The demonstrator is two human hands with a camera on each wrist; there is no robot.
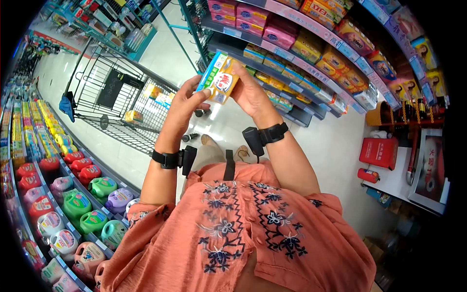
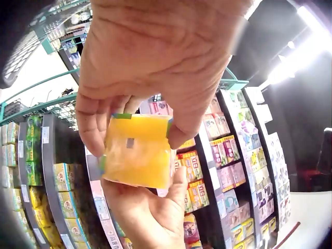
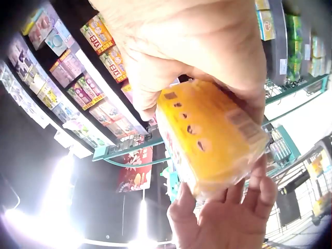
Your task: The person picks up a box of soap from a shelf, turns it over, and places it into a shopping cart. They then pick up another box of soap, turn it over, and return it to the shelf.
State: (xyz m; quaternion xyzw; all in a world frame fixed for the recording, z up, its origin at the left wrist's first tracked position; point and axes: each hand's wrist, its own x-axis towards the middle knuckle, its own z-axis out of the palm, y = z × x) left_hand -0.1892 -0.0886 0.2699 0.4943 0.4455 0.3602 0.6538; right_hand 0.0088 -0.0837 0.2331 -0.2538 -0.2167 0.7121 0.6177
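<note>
A yellow pack [image 1: 219, 80] is held up in mid-air in front of the person. It sits between the stocked shelves [image 1: 301, 53] on the right and the shopping cart [image 1: 121, 97] on the far left. The left hand [image 1: 187, 104] pinches its left edge between curled fingers and thumb. The right hand [image 1: 250, 92] clasps the right edge the same way. Each grip stays at an edge, so the printed front is uncovered and tilted toward the face, a hold that seems suited to reading it. Detergent bottles [image 1: 92, 194] line the near left shelf.
</note>
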